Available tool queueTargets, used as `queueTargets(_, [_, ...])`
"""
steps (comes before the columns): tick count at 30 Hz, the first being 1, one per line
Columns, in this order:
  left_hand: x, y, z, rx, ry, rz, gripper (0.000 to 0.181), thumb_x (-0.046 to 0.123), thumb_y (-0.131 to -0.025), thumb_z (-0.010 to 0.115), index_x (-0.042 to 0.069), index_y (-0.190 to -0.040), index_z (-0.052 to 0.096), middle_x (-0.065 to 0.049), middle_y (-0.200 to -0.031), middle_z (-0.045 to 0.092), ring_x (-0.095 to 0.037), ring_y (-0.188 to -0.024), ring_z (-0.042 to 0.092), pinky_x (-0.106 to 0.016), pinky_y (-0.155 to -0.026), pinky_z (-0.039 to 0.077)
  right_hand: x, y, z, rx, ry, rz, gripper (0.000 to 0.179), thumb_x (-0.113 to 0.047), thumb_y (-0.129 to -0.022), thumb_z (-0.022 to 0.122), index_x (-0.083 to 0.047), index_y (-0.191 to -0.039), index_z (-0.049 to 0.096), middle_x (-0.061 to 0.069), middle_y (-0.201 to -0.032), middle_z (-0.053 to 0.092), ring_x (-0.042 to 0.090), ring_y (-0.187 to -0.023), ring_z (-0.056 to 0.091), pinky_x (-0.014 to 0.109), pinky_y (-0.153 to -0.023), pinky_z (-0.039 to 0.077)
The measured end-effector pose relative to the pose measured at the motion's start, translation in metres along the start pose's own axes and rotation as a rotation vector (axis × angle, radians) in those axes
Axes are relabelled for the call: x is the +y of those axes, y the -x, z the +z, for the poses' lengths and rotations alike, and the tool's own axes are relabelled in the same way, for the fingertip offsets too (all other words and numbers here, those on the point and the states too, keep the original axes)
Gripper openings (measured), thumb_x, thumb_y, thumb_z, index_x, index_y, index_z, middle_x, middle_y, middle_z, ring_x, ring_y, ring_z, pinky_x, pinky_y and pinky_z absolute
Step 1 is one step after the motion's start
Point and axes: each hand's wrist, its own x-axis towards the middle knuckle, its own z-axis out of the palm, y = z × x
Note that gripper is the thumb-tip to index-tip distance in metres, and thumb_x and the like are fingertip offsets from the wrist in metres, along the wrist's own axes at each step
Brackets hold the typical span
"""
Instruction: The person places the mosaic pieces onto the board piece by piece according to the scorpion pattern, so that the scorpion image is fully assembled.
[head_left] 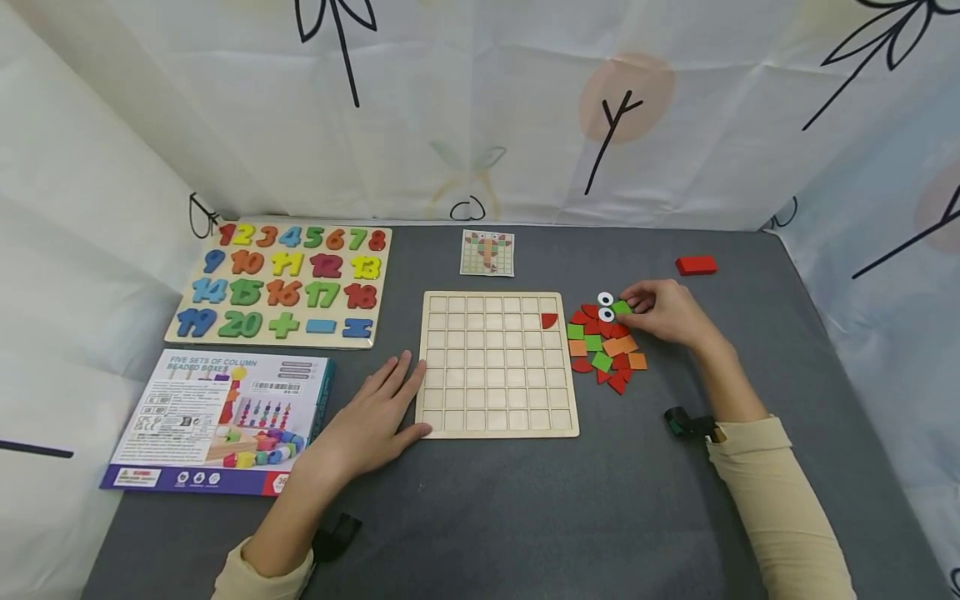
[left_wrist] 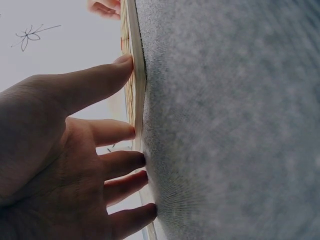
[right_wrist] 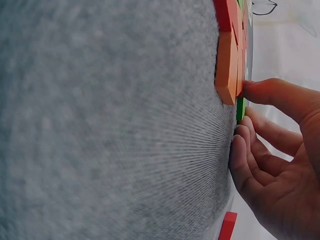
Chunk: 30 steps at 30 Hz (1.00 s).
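Note:
The wooden grid board (head_left: 495, 425) lies flat, with one red quarter-round piece (head_left: 549, 321) in a cell near its upper right. My left hand (head_left: 378, 412) rests at the board's left edge, fingers spread; in the left wrist view the thumb and index fingertip touch its side. Right of the board is a cluster of red, green and orange pieces (head_left: 619, 345), with two round eye pieces (head_left: 606, 314) at its top. There my right hand (head_left: 663, 310) pinches a green piece (head_left: 622, 307) between thumb and index finger, low at the table in the right wrist view.
A small pattern card (head_left: 487, 253) lies behind the board. To the left are a number puzzle board (head_left: 300, 340) and a boxed toy set (head_left: 187, 417). A red block (head_left: 696, 265) sits at the back right. White printed curtains (head_left: 480, 125) surround the grey table.

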Motion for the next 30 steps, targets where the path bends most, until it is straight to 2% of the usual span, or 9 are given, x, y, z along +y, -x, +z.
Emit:
queueTargets(6, [-0.0007,-0.0017,0.0024,-0.001,-0.004,0.000,0.091,0.041,-0.101,0.076,0.005,-0.171,0.030,-0.023,-0.180,0.023,-0.046,-0.168,0.022,-0.068,-0.131,0.028,0.0009,0.0000,-0.0013,-0.007,0.006,-0.005,0.040,-0.016,-0.094,0.082,0.009,-0.123,0.073,0.029,-0.111,0.074,0.034,-0.098,0.070,0.020,-0.075,0.050])
queueTargets(11, [-0.0008,-0.0013,0.0014,-0.012,-0.005,-0.005,0.090,0.041,-0.102,0.075,0.006,-0.172,0.029,-0.023,-0.181,0.021,-0.046,-0.169,0.021,-0.069,-0.131,0.028,0.0020,0.0006,-0.0008,0.017,0.018,-0.009,0.031,-0.012,-0.094,0.078,0.006,-0.118,0.076,0.025,-0.108,0.077,0.032,-0.095,0.070,0.023,-0.076,0.052])
queueTargets(20, [0.0004,0.0001,-0.0005,-0.009,0.000,0.002,0.088,0.040,-0.103,0.074,0.005,-0.172,0.029,-0.023,-0.180,0.023,-0.046,-0.168,0.023,-0.069,-0.131,0.029,0.0042,0.0015,-0.0028,-0.013,0.041,-0.012,0.038,-0.019,-0.094,0.083,0.005,-0.122,0.075,0.025,-0.111,0.076,0.034,-0.101,0.071,0.029,-0.084,0.054])
queueTargets(30, [0.0007,0.0006,-0.0010,-0.007,-0.005,0.004,0.088,0.040,-0.104,0.074,0.005,-0.171,0.029,-0.023,-0.180,0.023,-0.046,-0.168,0.023,-0.069,-0.131,0.029,0.0012,0.0058,-0.0024,0.029,-0.004,-0.043,0.034,-0.018,-0.094,0.082,0.003,-0.121,0.076,0.023,-0.108,0.077,0.028,-0.096,0.070,0.012,-0.076,0.048])
